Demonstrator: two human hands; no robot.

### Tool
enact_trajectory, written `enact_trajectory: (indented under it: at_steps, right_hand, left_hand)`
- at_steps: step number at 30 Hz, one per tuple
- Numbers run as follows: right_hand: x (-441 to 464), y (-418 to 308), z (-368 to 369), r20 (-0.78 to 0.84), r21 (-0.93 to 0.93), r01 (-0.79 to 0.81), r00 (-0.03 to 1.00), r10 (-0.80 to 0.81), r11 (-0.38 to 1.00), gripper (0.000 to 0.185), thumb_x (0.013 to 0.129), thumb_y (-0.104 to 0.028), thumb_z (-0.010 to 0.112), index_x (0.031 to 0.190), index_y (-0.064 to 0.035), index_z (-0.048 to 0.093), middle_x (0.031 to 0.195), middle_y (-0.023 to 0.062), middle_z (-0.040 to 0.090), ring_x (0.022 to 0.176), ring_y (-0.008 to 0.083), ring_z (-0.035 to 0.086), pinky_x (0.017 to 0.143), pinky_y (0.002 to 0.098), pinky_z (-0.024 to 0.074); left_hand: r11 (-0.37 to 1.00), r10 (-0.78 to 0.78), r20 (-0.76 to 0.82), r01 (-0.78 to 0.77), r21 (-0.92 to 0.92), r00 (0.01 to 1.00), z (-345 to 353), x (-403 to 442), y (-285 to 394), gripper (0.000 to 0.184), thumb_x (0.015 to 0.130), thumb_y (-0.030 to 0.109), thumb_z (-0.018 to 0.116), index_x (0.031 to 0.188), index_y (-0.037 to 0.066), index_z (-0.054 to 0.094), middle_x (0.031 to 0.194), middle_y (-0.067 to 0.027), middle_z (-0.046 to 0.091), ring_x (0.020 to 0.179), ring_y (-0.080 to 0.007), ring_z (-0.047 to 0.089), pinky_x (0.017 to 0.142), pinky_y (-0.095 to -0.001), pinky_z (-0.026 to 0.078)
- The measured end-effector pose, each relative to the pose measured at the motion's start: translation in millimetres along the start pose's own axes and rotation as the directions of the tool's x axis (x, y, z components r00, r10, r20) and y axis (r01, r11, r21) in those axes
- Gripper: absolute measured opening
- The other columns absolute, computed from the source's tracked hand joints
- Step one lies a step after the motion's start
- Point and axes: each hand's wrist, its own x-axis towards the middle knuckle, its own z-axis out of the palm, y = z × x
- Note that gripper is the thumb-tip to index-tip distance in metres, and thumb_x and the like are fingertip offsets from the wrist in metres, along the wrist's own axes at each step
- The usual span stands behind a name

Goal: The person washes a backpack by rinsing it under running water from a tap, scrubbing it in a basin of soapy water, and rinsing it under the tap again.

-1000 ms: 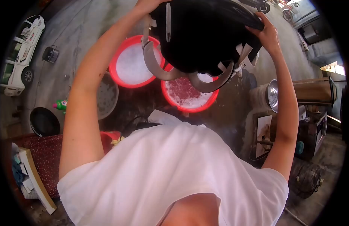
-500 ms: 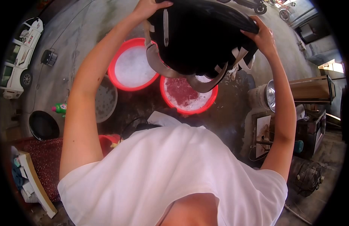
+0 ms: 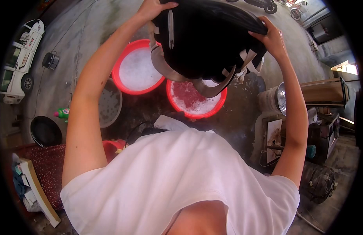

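Observation:
A black backpack (image 3: 205, 43) with pale grey straps and a light zipper hangs between my raised hands at the top of the head view. My left hand (image 3: 154, 8) grips its upper left edge, thumb on the near side. On the upper right edge my right hand (image 3: 272, 36) is closed, thumb and fingers around the fabric. Beneath the backpack stands a red basin (image 3: 170, 102) of reddish water with foam. Another red basin (image 3: 115, 74), to its left, is full of white suds. The backpack's top is cut off by the frame.
A grey basin (image 3: 119, 102), a green bottle (image 3: 63, 113) and a black round pan (image 3: 46, 131) are on the left. A white toy-like vehicle (image 3: 23, 62) stands beyond. To the right are a bucket (image 3: 269, 100) and a wooden drawer (image 3: 322, 93). The floor (image 3: 244, 121) is wet.
The backpack and both hands have shifted very slightly to the left. My grip on it is the same.

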Motion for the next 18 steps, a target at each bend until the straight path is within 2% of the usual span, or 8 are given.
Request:
enact_trajectory:
  at_steps: [5,14,15,17,18]
  right_hand:
    - [-1,-1,0,0.035,0.019,-0.050,0.998,0.050,0.999,0.042,0.066,-0.028,0.068,0.101,-0.0112,0.052,0.081,0.0117,0.062,0.079,0.0293,0.059,0.072,0.0346,0.0430]
    - [-7,6,2,0.046,-0.001,-0.024,0.999,0.024,1.000,0.044,0.066,-0.028,0.068,0.102,-0.0097,0.052,0.082,0.0117,0.062,0.080,0.0289,0.059,0.073,0.0348,0.0426]
    - [-8,11,2,0.070,0.001,-0.041,0.997,0.041,0.999,0.044,0.066,-0.027,0.067,0.103,-0.0097,0.051,0.083,0.0120,0.061,0.081,0.0287,0.058,0.074,0.0349,0.0425]
    - [-10,22,4,0.120,0.010,-0.077,0.990,0.075,0.997,0.046,0.066,-0.027,0.067,0.105,-0.0096,0.051,0.086,0.0127,0.061,0.082,0.0285,0.058,0.075,0.0351,0.0422]
    - [-11,28,5,0.144,0.015,-0.091,0.986,0.088,0.996,0.047,0.066,-0.027,0.067,0.106,-0.0093,0.051,0.087,0.0134,0.061,0.083,0.0285,0.058,0.075,0.0348,0.0421]
  left_hand:
    - [0.999,-0.027,0.002,0.027,-0.023,1.000,3,-3,-4,0.026,0.069,0.013,0.066,0.091,0.001,0.060,0.082,-0.0062,0.062,0.076,-0.0136,0.055,0.073,-0.0274,0.044]
    - [0.992,-0.055,0.027,0.058,-0.115,0.998,11,-8,5,0.025,0.071,0.012,0.064,0.094,0.001,0.060,0.084,-0.0052,0.063,0.076,-0.0133,0.056,0.073,-0.0274,0.044]
    - [0.953,-0.138,0.023,0.139,-0.268,0.990,15,-10,16,0.025,0.072,0.011,0.063,0.094,0.001,0.060,0.083,-0.0055,0.063,0.076,-0.0134,0.056,0.073,-0.0273,0.045]
    - [0.790,-0.303,0.055,0.283,-0.544,0.951,28,-13,46,0.024,0.072,0.009,0.062,0.094,0.000,0.060,0.083,-0.0060,0.062,0.075,-0.0136,0.057,0.071,-0.0270,0.045]
    - [0.740,-0.276,0.074,0.261,-0.620,0.958,34,-6,46,0.023,0.073,0.007,0.061,0.093,-0.003,0.060,0.083,-0.0077,0.062,0.072,-0.0140,0.058,0.068,-0.0259,0.047]
